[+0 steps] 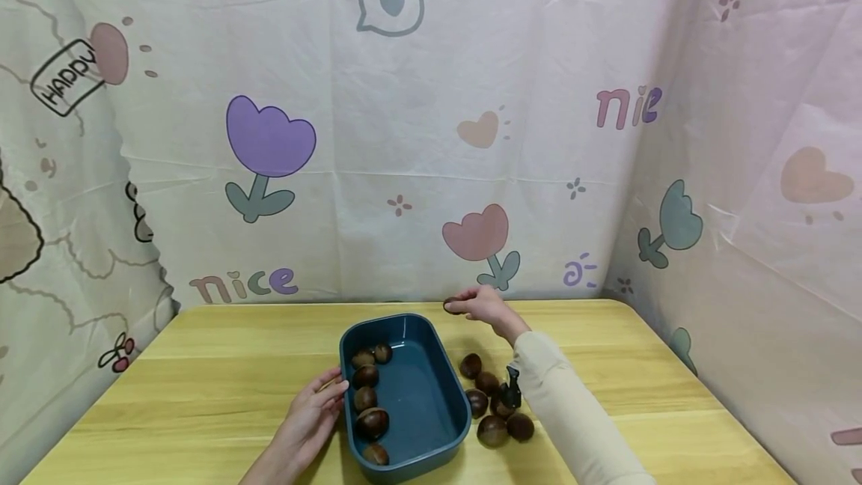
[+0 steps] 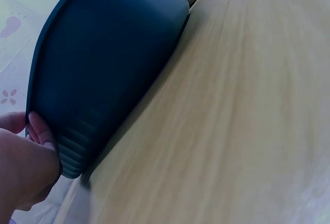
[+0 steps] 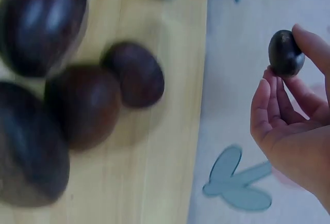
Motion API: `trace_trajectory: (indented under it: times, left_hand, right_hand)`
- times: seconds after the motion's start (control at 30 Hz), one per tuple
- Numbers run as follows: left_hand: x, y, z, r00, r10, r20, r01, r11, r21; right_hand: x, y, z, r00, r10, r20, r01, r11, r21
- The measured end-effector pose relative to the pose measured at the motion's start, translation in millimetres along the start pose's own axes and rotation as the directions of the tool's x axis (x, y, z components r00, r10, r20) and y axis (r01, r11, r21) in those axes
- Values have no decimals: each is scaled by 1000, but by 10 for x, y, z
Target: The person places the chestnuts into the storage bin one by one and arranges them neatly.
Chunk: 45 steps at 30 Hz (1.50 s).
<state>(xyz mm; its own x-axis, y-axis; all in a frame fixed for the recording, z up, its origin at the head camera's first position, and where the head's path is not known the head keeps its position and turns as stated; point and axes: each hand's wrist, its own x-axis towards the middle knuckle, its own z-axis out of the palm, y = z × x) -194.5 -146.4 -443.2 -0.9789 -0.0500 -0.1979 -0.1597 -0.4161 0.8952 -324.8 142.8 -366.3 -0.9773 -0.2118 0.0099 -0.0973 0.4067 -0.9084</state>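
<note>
My right hand [image 1: 486,307] is raised over the far part of the table and pinches a dark brown chestnut [image 3: 286,53] between thumb and fingertips. A deep blue rectangular tub [image 1: 417,403] stands on the table, its long side turned towards my left hand [image 1: 311,416]. That hand grips the tub's left rim, thumb at the edge and fingers against the wall, as the left wrist view also shows. Inside, several chestnuts [image 1: 373,423] form a row along the left wall. More loose chestnuts [image 1: 493,431] lie in a group right of the tub, partly hidden by my right sleeve.
The wooden table [image 1: 222,380] ends at the back against a printed cloth [image 1: 390,103], which also hangs at both sides. A small black clip-like piece [image 1: 512,388] sticks out from my right sleeve [image 1: 572,410] above the loose chestnuts.
</note>
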Motion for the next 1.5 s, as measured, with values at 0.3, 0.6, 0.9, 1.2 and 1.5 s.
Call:
trace_trajectory:
  times: [0.3, 0.6, 0.9, 1.2, 1.5]
  left_hand:
    - [7, -9, -4, 1000, -5, 2, 4, 1000, 4]
    - [0, 5, 7, 1000, 0, -6, 0, 1000, -19]
    - [-3, 3, 0, 1000, 26, -10, -26, 999, -35]
    - [0, -2, 23, 1000, 17, -14, -17, 999, -42]
    - [18, -11, 4, 1000, 27, -5, -28, 998, -55]
  right_hand:
    - [-42, -230, 319, 994, -60, 89, 63, 998, -31]
    - [-88, -411, 631, 981, -39, 190, 52, 996, -67]
    - [-185, -494, 994, 989, 66, 132, -62, 997, -36]
    - [-159, -393, 1175, 989, 129, 71, -125, 990, -58]
    - [-139, -322, 1186, 966, 205, 158, -192, 977, -95]
